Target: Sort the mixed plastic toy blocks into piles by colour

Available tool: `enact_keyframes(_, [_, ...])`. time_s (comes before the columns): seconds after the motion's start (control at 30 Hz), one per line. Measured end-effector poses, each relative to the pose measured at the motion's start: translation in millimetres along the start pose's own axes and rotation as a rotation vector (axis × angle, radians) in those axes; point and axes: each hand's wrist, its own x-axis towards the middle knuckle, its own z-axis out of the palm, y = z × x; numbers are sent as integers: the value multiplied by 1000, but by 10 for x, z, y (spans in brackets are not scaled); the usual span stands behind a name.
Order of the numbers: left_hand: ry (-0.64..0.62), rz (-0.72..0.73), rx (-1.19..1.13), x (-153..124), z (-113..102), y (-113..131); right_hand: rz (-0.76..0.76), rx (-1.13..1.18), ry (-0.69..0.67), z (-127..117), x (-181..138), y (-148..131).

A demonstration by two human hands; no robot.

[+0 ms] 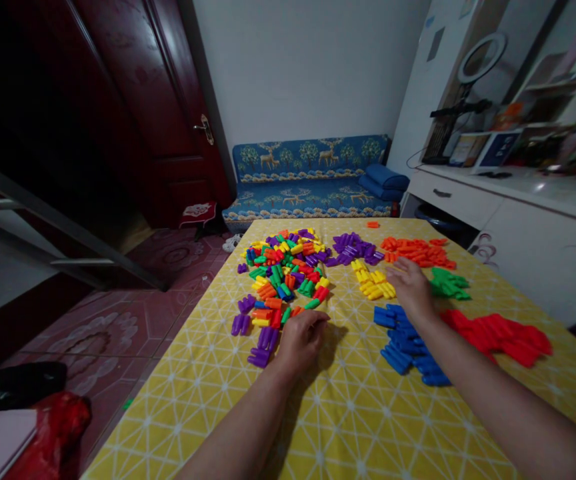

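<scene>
"How far along are we?"

"On the tablecloth's (348, 413) right we are seeing six single-colour groups: purple heap (352, 249), orange heap (415, 252), yellow heap (375, 287), green heap (449, 285), blue heap (403, 340) and red heap (505, 337)."

"And what is lying unseparated?"

"A mixed pile (277, 273) is sprawling on the left, so we are judging that a good share is remaining."

"Our hands?"

"Our left hand (299, 341) is hovering just beside that pile's near end, fingers (318, 317) drawn together; we cannot tell whether they are pinching a piece. Our right hand (412, 288) is hanging beside the yellow heap; we cannot tell its grip either."
</scene>
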Motion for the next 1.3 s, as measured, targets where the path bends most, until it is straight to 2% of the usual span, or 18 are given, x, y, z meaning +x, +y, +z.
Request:
enact_keyframes(0.1, [65, 52, 143, 7, -36, 14, -31, 134, -231, 264, -564, -224])
enact_keyframes(0.2, [140, -2, 335, 8, -70, 44, -86, 120, -411, 476, -1013, -430])
enact_keyframes(0.27, [152, -52, 444, -1, -74, 62, -123, 97, -466, 569, -1211, -500])
enact_keyframes(0.37, [114, -81, 555, -23, -53, 59, -163, 47, -461, 644, -1380, -494])
enact_keyframes(0.53, [43, -82, 618, -32, -50, -25, -219, -5, -444, 647, -1460, -419])
enact_keyframes(0.67, [16, -51, 622, -10, -86, -78, -252, -86, -472, 622, -1421, -460])
enact_keyframes(0.83, [28, -117, 665, 16, -90, -58, -503, -382, -640, 664, -1302, -533])
enact_keyframes(0.93, [33, -156, 676, 18, -96, -35, -563, -501, -665, 697, -1283, -561])
enact_keyframes(1.13, [73, -176, 523, 8, -89, -88, -425, -610, -522, 670, -1307, -576])
enact_keyframes(1.2, [106, -159, 397, 10, -68, -134, -371, -521, -483, 662, -1286, -524])
enact_keyframes(1.3, [157, -44, 216, 17, -35, -194, -243, -190, -413, 661, -1239, -404])
